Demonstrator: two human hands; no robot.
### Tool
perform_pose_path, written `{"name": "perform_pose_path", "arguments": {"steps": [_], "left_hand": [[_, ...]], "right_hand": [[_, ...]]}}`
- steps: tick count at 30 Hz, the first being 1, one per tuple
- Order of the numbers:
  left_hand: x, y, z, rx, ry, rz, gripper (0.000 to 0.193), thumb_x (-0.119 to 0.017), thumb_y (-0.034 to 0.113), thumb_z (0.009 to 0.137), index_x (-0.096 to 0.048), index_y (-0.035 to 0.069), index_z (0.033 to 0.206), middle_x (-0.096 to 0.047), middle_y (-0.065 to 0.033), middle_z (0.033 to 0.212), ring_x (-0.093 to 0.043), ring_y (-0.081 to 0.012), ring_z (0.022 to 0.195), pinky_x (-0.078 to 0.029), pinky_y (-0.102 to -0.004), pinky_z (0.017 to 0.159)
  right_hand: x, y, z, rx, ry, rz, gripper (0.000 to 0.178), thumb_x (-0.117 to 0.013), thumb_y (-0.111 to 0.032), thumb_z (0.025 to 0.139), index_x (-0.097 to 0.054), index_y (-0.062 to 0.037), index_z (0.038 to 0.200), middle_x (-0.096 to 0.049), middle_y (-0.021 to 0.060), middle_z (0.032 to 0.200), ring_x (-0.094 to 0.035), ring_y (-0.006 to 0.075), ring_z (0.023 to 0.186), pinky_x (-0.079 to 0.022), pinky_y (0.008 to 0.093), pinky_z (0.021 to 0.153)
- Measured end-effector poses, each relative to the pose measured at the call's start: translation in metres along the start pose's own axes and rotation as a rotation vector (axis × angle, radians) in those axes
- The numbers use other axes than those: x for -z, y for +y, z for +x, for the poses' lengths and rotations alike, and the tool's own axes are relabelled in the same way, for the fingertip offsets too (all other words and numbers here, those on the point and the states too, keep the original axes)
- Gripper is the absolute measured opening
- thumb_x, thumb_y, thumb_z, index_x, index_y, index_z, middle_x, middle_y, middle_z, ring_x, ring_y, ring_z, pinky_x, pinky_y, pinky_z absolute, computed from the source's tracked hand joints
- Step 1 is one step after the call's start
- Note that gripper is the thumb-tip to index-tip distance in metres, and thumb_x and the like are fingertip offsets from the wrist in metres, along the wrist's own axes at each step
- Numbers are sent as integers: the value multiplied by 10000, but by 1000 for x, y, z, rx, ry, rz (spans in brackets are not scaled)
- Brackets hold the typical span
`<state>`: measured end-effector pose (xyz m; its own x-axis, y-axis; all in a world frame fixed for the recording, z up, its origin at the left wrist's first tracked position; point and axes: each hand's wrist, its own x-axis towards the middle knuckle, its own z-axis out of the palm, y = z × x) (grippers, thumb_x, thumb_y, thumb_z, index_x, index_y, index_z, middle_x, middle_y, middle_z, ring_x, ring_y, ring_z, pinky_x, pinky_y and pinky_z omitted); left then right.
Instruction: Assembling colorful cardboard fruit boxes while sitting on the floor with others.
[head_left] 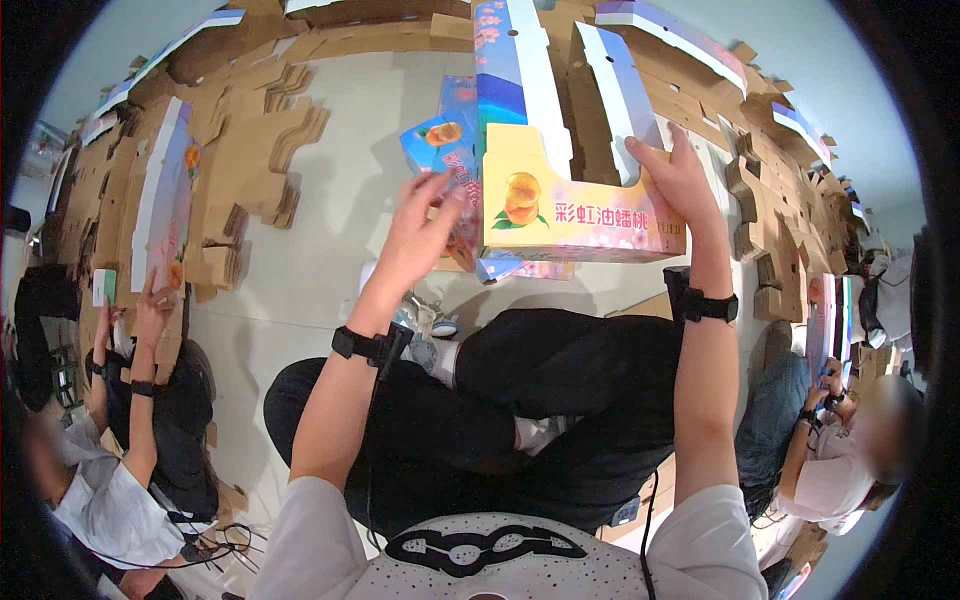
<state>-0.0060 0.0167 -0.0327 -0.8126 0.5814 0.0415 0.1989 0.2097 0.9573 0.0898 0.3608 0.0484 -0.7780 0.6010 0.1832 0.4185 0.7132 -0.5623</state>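
Observation:
In front of me stands a cardboard fruit box point(585, 190), its yellow front printed with peaches and pink blossom. The front has a cut-out dip, and blue-and-purple side walls with white edges rise behind it. My right hand point(680, 185) grips its right wall, thumb over the rim. Beside the box's left wall, my left hand point(418, 228) is open, its slightly blurred fingers bent and apart. Just past those fingers lies a blue printed carton piece point(432, 135) with a peach picture; the box and my left hand hide part of it.
Flat brown cardboard blanks point(235, 150) lie on the pale floor to the left, and more cardboard point(775, 215) lies at right. One person point(115, 490) at left touches a tall printed box point(165, 205). Another person point(840, 455) at right handles a printed carton point(828, 320).

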Motion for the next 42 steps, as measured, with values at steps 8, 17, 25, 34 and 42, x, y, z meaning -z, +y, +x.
{"name": "perform_pose_path", "arguments": {"steps": [8, 17, 25, 34, 42], "left_hand": [[6, -44, 9, 516, 185, -452, 947, -672, 509, 886, -244, -75, 1497, -397, -217, 1472, -470, -294, 1303, -459, -449, 1005], [13, -71, 25, 447, 128, -480, 1016, -662, 618, 853, -235, -49, 1489, -460, -208, 1424, -430, -304, 1336, -397, -497, 1053], [36, -69, 79, 520, 200, -538, 966, -671, 584, 844, -177, 133, 1542, -464, -187, 1393, -470, -325, 1276, -411, -492, 1035], [48, -54, 78, 451, 270, -578, 561, -711, 391, 818, -554, 80, 1258, -590, -39, 1013, -580, -178, 895, -511, -423, 814], [29, -38, 10, 316, 383, -909, 432, -706, 325, 856, -531, 26, 1115, -620, -73, 1012, -659, -237, 934, -558, -463, 852]], "right_hand": [[-19, -93, -79, 625, -183, -216, 1169, -856, -562, 612, -347, 87, 1439, -538, 346, 1292, -553, 455, 1184, -372, 522, 1091], [-18, -99, -68, 642, -286, -171, 1143, -892, -406, 520, -369, 22, 1442, -653, 226, 1049, -633, 403, 1008, -444, 521, 980], [4, -70, -48, 588, -80, -45, 977, -921, -309, 537, -492, 9, 1356, -677, 225, 1015, -674, 386, 946, -537, 408, 791], [24, -70, -39, 220, -159, -137, 913, -880, -399, 579, -520, -26, 1331, -694, 203, 1065, -679, 381, 967, -535, 409, 823], [54, -77, -45, 293, -89, 40, 831, -888, -350, 607, -520, 47, 1239, -687, 199, 1045, -667, 273, 933, -507, 361, 833]]}}
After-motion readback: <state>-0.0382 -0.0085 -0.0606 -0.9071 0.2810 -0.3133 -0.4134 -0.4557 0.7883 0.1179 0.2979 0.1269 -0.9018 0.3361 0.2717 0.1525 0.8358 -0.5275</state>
